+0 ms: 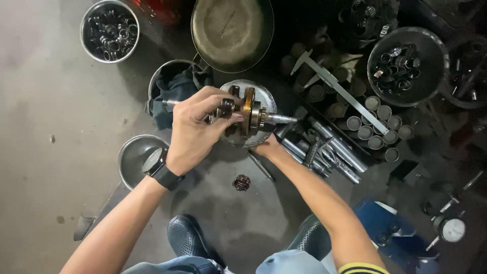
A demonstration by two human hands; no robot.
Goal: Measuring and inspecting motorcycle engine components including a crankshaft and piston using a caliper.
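While the crankshaft (247, 114) is held level above a small metal bowl (269, 99), the head view shows both hands at work on it. The left hand (195, 133), with a dark watch (158, 167) on the wrist, is closed over the near end, fingers wrapped around a dark part of the shaft beside the brass-coloured web; a thin steel stub sticks out to the left past the knuckles. The right hand (268, 148) comes in from below and is mostly hidden under the crankshaft and bowl, so whether it grips the shaft or only steadies the bowl I cannot tell. The right-hand end of the shaft pokes out bare and shiny toward a heap of sockets (378, 127) and bars. Judging by this, the crankshaft is out in the open and in the middle of being handled or checked, not set down or fitted into anything; a caliper (337, 86) lies unused just beyond it, and a dial gauge (451, 229) sits well apart at lower right. Around the floor stand a large pan (232, 33), a tub of bearings (109, 31), another bowl of parts (406, 66), and an empty bowl (133, 157) near the left wrist. A small dark bearing (242, 182) lies on the concrete between the forearms.
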